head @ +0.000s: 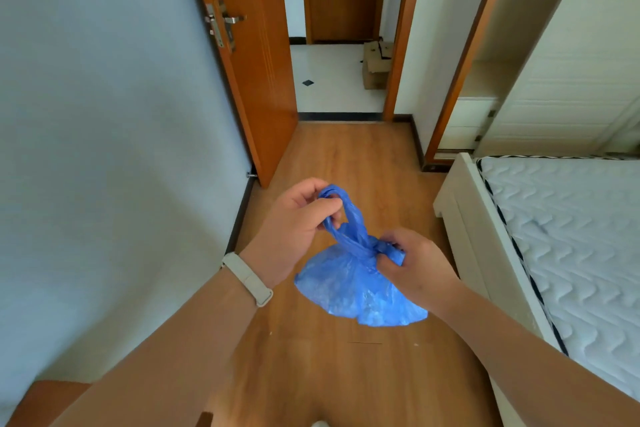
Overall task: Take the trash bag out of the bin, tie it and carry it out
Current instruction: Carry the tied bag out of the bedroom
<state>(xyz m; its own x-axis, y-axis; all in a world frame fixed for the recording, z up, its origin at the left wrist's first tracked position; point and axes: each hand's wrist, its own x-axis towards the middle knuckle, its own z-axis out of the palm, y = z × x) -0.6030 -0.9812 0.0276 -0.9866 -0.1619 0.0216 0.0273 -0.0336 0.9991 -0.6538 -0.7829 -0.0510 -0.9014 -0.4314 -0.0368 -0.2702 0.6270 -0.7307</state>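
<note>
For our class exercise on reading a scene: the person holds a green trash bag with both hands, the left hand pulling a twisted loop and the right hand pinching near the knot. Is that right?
Not quite: the trash bag is blue, not green, as the head view shows. The rest stands: the left hand pulls the twisted loop and the right hand pinches beside the knot.

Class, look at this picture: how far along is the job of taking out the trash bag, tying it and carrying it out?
Done: the crinkled blue plastic trash bag is out, with no bin in view. In hand: the left hand pulls a twisted loop of the bag's neck while the right hand pinches the other end at the knot, so tying is under way. Left: finishing the knot and carrying the bag through the open orange wooden door.
</note>
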